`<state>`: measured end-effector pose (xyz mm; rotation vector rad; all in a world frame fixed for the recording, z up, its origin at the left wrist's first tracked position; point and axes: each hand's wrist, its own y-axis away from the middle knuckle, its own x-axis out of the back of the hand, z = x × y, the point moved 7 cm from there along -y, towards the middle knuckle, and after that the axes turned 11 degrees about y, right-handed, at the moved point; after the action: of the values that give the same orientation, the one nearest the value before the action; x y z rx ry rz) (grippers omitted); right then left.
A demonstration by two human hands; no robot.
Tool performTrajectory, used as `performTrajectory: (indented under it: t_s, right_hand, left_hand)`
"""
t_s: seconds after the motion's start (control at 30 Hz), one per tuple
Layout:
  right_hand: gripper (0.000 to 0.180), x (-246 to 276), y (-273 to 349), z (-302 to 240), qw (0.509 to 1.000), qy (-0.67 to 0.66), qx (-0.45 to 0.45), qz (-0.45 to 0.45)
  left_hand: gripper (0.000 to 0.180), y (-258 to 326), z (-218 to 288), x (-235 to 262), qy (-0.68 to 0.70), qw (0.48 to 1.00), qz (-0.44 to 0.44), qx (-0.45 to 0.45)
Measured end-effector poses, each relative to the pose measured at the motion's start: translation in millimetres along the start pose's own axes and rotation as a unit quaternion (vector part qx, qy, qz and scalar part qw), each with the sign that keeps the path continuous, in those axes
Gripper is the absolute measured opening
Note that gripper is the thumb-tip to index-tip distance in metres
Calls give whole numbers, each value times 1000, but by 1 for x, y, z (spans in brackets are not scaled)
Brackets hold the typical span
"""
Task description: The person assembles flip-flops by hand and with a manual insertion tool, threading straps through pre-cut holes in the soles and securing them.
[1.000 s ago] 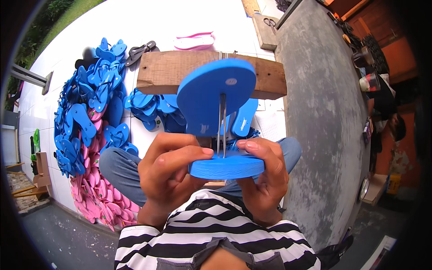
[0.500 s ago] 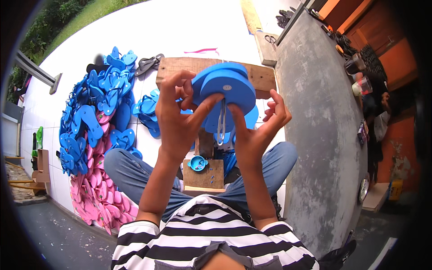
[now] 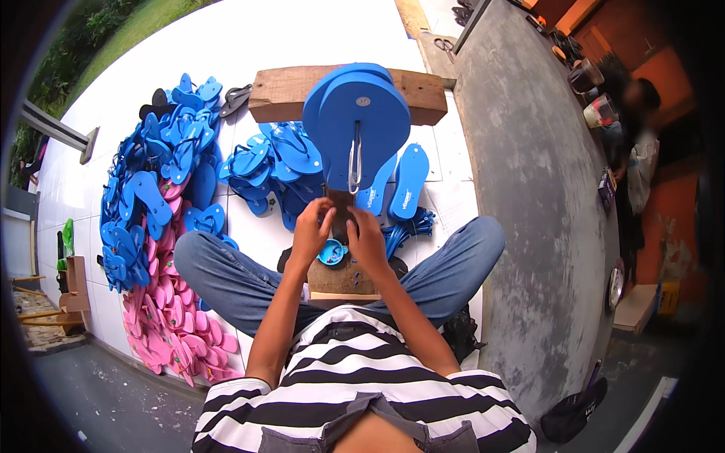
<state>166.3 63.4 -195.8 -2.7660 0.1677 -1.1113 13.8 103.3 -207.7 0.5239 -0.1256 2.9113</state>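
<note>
A pair of stacked blue flip-flop soles (image 3: pixel 377 128) is at the crosspiece of a wooden stand (image 3: pixel 268 94). A long metal wire loop (image 3: pixel 354 162) sticks out of the front sole's hole. Below it, my left hand (image 3: pixel 310 232) and my right hand (image 3: pixel 367 245) are apart from the soles, one on each side of the stand's post. Both have bent fingers and the thumbs apart, with nothing visible in them. Just beneath is a small blue bowl (image 3: pixel 331 252) with little pieces inside, on a wooden base (image 3: pixel 343 281) between my legs. Several tiny blue bits lie beside it.
Blue flip-flops (image 3: pixel 147 200) and pink flip-flops (image 3: pixel 177 325) are heaped on the left; more blue flip-flops (image 3: pixel 279 162) lie behind my left hand. Loose blue soles (image 3: pixel 409 181) and blue straps (image 3: pixel 408 232) lie right of the stand. A grey ledge (image 3: pixel 540 211) runs along the right; a person (image 3: pixel 642 98) is beyond.
Both hands have left the blue soles and come down toward the bowl, closer together. The soles and wire loop stay up at the stand. The whole view has shifted slightly.
</note>
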Motion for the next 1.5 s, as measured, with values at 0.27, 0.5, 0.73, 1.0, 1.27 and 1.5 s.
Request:
performTrajectory:
  t_s: [0.27,0.5,0.73,1.0,1.27,1.5]
  right_hand:
    - [43,-68,63,48,948,176,36,-262]
    - [60,-47,60,28,960,172,82,-207]
    - [72,-45,66,28,935,255,71,-235]
    - [61,-24,61,20,953,-178,-113,-217]
    - [54,86,30,-82,544,-780,-198,-236]
    - [50,181,-36,-153,917,-382,98,-61]
  left_hand:
    - [93,76,-130,-56,-329,931,-140,73]
    - [76,54,-32,-33,-132,988,-77,-5]
    - [80,47,1,-27,-137,988,-67,-32]
    - [78,49,-9,-27,-171,983,-55,-32]
    - [84,70,-103,-66,-335,934,-124,-8]
    - [100,67,-89,-64,-277,944,-175,42]
